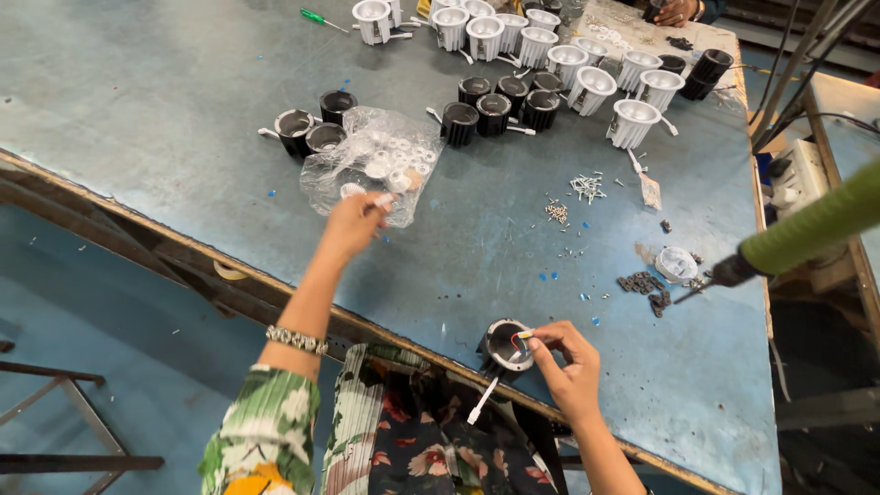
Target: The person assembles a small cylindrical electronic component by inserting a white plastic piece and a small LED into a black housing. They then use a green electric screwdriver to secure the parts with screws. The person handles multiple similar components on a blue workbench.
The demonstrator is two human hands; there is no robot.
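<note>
My left hand (353, 223) reaches out to a clear plastic bag (371, 165) of small white ring parts and pinches one small white part (385, 199) at the bag's near edge. My right hand (566, 362) holds a black round lamp housing (503, 348) at the table's near edge, fingers on its rim by a small coloured wire. A white spring clip (483, 401) hangs from the housing.
Several black housings (495, 105) and white housings (587, 69) stand at the back of the blue-grey table (165, 110). Small screws (587, 186), black clips (642, 284), a white disc (676, 263) and a green screwdriver (316, 17) lie about. Another person's hand (676, 11) shows far back.
</note>
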